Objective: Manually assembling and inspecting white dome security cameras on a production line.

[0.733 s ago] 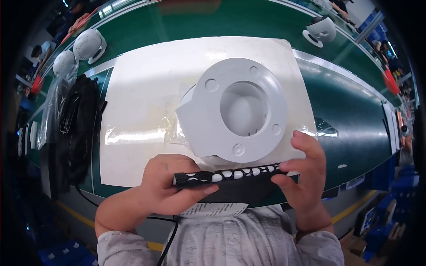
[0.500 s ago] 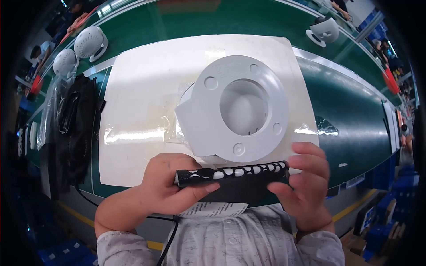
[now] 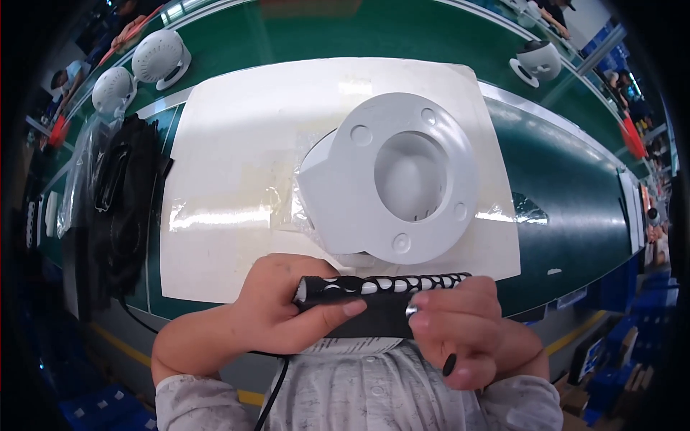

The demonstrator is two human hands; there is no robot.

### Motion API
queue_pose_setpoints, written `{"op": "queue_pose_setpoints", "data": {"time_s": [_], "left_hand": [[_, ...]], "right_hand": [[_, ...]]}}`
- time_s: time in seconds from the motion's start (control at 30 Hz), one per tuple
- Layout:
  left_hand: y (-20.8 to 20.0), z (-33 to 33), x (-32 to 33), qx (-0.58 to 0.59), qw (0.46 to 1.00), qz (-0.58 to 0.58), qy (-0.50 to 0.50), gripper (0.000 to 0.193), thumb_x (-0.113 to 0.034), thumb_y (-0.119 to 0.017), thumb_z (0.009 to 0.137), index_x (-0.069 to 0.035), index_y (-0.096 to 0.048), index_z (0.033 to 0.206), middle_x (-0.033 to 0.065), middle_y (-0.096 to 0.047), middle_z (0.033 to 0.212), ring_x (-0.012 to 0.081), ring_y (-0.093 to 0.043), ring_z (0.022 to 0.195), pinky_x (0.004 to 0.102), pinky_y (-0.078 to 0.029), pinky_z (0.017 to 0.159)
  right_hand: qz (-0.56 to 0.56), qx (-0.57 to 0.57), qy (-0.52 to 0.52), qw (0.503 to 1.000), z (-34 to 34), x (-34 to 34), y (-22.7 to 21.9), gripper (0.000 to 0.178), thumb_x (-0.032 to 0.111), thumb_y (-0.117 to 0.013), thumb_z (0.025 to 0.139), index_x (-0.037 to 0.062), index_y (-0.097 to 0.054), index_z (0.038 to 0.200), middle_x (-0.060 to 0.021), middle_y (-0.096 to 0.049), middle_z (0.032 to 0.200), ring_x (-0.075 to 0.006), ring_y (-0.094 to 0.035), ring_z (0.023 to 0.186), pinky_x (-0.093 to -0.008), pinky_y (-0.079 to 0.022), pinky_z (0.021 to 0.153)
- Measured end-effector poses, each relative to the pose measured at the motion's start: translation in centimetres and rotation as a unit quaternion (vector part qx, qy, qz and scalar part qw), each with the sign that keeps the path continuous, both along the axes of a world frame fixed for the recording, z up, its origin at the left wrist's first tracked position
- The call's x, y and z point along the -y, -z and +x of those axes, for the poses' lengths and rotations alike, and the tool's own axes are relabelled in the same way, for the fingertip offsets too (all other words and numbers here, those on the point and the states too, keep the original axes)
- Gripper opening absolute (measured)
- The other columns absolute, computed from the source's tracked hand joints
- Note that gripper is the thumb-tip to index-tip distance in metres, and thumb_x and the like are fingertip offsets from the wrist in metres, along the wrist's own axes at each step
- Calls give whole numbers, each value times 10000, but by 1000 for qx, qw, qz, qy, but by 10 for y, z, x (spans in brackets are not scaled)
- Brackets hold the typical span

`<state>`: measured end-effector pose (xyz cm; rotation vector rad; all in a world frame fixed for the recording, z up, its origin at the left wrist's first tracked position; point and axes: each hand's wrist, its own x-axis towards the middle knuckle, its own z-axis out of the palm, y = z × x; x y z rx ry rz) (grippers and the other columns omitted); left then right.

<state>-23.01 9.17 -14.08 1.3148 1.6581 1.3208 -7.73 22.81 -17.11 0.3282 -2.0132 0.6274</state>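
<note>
My left hand [image 3: 287, 305] is closed around the left end of a flat black block [image 3: 381, 316], thumb across its near face. Oval openings showing white run along the block's upper edge, and a white printed sheet [image 3: 352, 345] sits below it. My right hand [image 3: 460, 327] is closed at the block's right end, covering part of it. A small shiny silver bit shows at its fingertips and a dark oval end lower down; whether they belong to one thing I cannot tell. Beyond the block rests a white ring-shaped fan base [image 3: 343, 176] with a round opening.
A pale board [image 3: 223, 144] lies on the green table [image 3: 575, 194]. Black fabric [image 3: 129, 208] and clear plastic bags [image 3: 80, 176] lie at left. White fans [image 3: 158, 57] stand at the far left, another fan [image 3: 539, 61] at the far right. People work beyond.
My right hand has gone from spread fingers to closed fingers over the block's right end, with silver and dark bits now showing in it. My left hand keeps its hold.
</note>
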Motion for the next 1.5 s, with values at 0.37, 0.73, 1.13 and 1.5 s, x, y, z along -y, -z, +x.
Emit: {"op": "queue_pose_setpoints", "data": {"time_s": [0.37, 0.73, 1.13, 1.5], "left_hand": [[12, -8, 2, -125, 978, 149, 81, 92, -60, -658, 613, -15, -590, 654, 76, -561, 626, 177, -546, 529, 247, -428, 460], [39, -13, -13, -250, 931, 263, -30, 136, -99, -584, 674, -19, -596, 784, 208, -464, 1200, 190, -582, 628, 238, -445, 519], [37, -15, -11, -237, 944, 229, -21, 97, -80, -574, 698, -24, -617, 766, 168, -475, 1206, 164, -574, 598, 239, -420, 481], [35, -17, -9, -245, 941, 234, -8, 211, -81, -539, 622, -30, -615, 812, 148, -430, 1258, 184, -549, 558, 250, -418, 477]], "right_hand": [[-179, 55, -113, 976, -30, -60, -57, 769, -2, -604, 684, 56, -170, 1316, -68, -453, 1054, -127, -460, 720, -206, -387, 611], [-391, 178, -104, 897, -86, -77, -65, 703, -84, -494, 649, 31, -247, 1297, -142, -490, 1031, -84, -461, 706, -162, -398, 658], [-82, 157, -4, 984, -80, -85, -56, 637, 3, -506, 735, 40, -212, 1299, -182, -592, 947, -167, -587, 771, -236, -476, 692], [-259, 231, -85, 934, -87, -53, -64, 657, -16, -524, 680, -21, -224, 1264, -50, -522, 757, -205, -489, 936, -330, -331, 907]]}}
